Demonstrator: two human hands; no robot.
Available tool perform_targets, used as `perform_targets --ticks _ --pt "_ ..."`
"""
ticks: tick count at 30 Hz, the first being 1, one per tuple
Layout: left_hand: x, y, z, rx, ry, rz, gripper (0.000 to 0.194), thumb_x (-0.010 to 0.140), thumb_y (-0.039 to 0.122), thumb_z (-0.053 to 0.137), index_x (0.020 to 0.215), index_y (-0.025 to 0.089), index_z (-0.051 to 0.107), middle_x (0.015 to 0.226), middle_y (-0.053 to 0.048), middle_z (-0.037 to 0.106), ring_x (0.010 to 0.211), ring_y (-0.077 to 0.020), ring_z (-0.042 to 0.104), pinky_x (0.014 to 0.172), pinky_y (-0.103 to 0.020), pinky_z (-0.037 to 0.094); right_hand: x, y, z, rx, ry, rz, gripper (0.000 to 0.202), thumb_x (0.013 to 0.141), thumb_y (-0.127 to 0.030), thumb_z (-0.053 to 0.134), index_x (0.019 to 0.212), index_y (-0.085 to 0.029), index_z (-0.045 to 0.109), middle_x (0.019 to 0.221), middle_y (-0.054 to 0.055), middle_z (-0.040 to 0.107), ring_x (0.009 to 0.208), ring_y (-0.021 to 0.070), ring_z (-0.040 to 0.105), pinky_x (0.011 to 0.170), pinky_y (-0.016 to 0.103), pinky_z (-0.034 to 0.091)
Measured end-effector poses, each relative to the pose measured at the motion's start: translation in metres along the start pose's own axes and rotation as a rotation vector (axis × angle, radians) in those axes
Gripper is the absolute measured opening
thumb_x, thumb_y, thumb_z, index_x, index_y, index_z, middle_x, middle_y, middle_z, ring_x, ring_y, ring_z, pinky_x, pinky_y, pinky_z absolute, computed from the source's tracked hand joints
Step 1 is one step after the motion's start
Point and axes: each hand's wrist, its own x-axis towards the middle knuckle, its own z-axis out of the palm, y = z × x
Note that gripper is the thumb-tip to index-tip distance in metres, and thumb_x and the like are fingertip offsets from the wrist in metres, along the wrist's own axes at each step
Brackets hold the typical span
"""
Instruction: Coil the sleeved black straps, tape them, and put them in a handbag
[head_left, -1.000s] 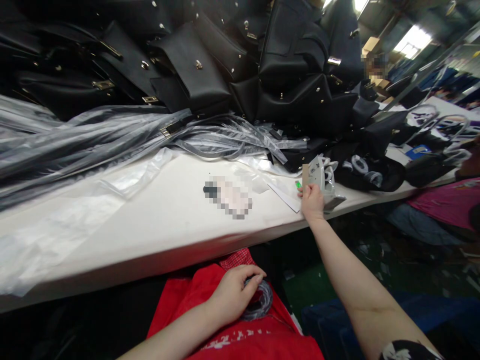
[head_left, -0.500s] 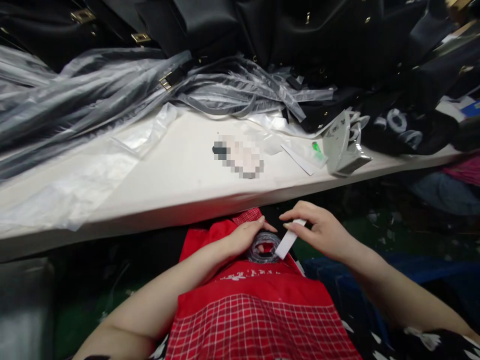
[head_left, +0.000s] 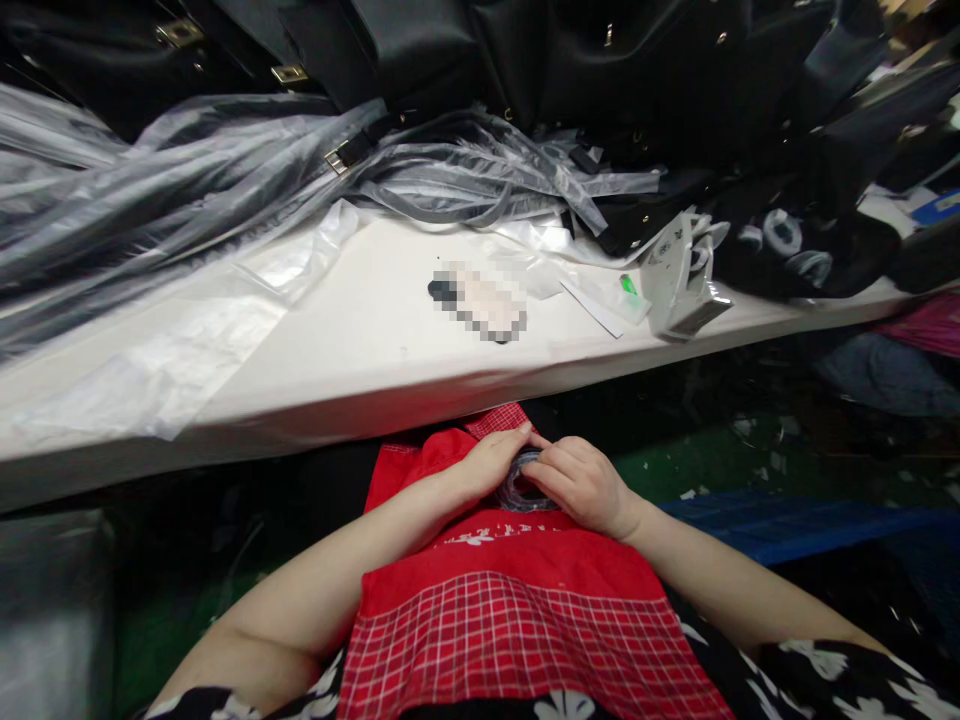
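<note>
A dark coiled strap (head_left: 517, 492) in clear plastic rests on the lap of my red apron (head_left: 450, 530). My left hand (head_left: 495, 462) grips the coil from its far left side, thumb towards the top. Wrapped over the coil's right side is my right hand (head_left: 589, 485), its fingers bent together and their tips reaching into the ring. Both hands meet at the top of the coil. No part of the white strip shows now; the right hand covers that spot.
A white table (head_left: 360, 330) runs across in front, with a pixelated object (head_left: 487, 305), a white card (head_left: 592, 308) and a grey-white box (head_left: 679, 285). Plastic-wrapped straps (head_left: 225, 180) and black bags (head_left: 600, 80) fill its back. Blue plastic (head_left: 742, 525) lies below right.
My right hand has moved left and down onto the coil, and its fingers have closed over it. The white strip it held has gone out of sight. My left hand stays at the coil.
</note>
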Motion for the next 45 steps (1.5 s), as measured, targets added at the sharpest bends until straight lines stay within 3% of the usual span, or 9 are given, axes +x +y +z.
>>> perform_targets --ticks 4,11,18,21,24,28,33,38,45 --pt "-0.006 -0.002 -0.001 0.066 0.033 0.058 0.049 0.093 0.045 0.035 0.094 0.013 0.073 0.097 -0.008 0.073 0.094 -0.0217 0.063 0.094 -0.033 0.046 -0.003 0.002 -0.014 0.148 -0.054 0.248 0.027 0.091 -0.03 0.06 0.113 -0.016 0.062 0.093 0.008 0.068 0.083 0.021 0.06 0.077 0.035 0.048" --pt "-0.019 0.019 0.003 0.298 -0.024 0.146 0.03 0.087 0.026 0.045 0.097 0.015 0.072 0.099 -0.007 0.071 0.094 -0.0198 0.064 0.089 -0.029 0.046 0.006 0.002 -0.05 0.503 -0.045 0.546 0.013 0.084 -0.024 0.064 0.097 -0.021 0.067 0.089 0.001 0.07 0.078 0.0144 0.064 0.072 0.025 0.049" --pt "-0.027 0.025 0.01 0.437 0.0 0.179 0.024 0.089 0.03 0.055 0.077 0.016 0.07 0.077 -0.004 0.069 0.074 -0.0165 0.061 0.074 -0.026 0.046 0.01 0.016 -0.02 0.748 0.095 0.751 0.02 0.082 -0.038 0.065 0.088 -0.018 0.066 0.076 0.002 0.067 0.066 0.014 0.059 0.062 0.025 0.047" --pt "-0.028 0.021 0.01 0.433 0.017 0.219 0.023 0.09 0.029 0.055 0.078 0.016 0.07 0.079 -0.005 0.069 0.075 -0.0163 0.061 0.074 -0.026 0.047 0.0 0.022 -0.002 0.926 -0.02 0.919 0.042 0.09 -0.052 0.047 0.077 -0.016 0.066 0.068 0.004 0.065 0.059 0.0144 0.057 0.058 0.026 0.045" --pt "-0.029 0.021 0.011 0.43 0.005 0.295 0.019 0.09 0.027 0.056 0.085 0.016 0.071 0.086 -0.006 0.07 0.081 -0.0165 0.062 0.079 -0.027 0.047 -0.008 0.02 0.016 1.182 -0.109 0.992 0.044 0.082 -0.056 0.055 0.066 -0.016 0.063 0.062 0.002 0.063 0.056 0.0137 0.054 0.057 0.026 0.044" --pt "-0.031 0.022 0.011 0.454 0.066 0.331 0.017 0.089 0.027 0.058 0.085 0.018 0.072 0.095 -0.006 0.063 0.091 -0.0169 0.059 0.086 -0.028 0.046 -0.008 0.013 0.026 1.349 0.136 1.095 0.03 0.071 -0.045 0.071 0.07 -0.017 0.062 0.063 -0.002 0.061 0.058 0.0113 0.051 0.059 0.024 0.042" --pt "-0.026 0.017 0.009 0.475 0.155 0.199 0.022 0.089 0.03 0.056 0.076 0.019 0.069 0.094 -0.005 0.06 0.091 -0.0179 0.057 0.086 -0.03 0.044 -0.002 0.008 0.022 1.15 0.204 0.966 0.018 0.079 -0.035 0.064 0.076 -0.017 0.066 0.072 0.0 0.063 0.066 0.0136 0.056 0.065 0.025 0.044" --pt "-0.018 0.015 0.01 0.297 0.117 0.016 0.018 0.084 0.027 0.055 0.073 0.017 0.065 0.073 -0.002 0.066 0.07 -0.0163 0.059 0.067 -0.027 0.045 -0.003 0.008 0.022 1.031 0.261 0.903 0.018 0.083 -0.032 0.06 0.075 -0.017 0.066 0.072 0.002 0.064 0.066 0.0144 0.056 0.064 0.025 0.045" --pt "-0.016 0.017 0.02 0.313 0.239 0.046 0.01 0.077 0.023 0.061 0.084 0.019 0.053 0.083 -0.003 0.067 0.075 -0.0175 0.062 0.071 -0.029 0.048 -0.006 0.024 0.004 1.31 0.027 0.835 0.029 0.079 -0.042 0.068 0.09 -0.015 0.07 0.088 0.006 0.07 0.078 0.0176 0.063 0.073 0.028 0.049"
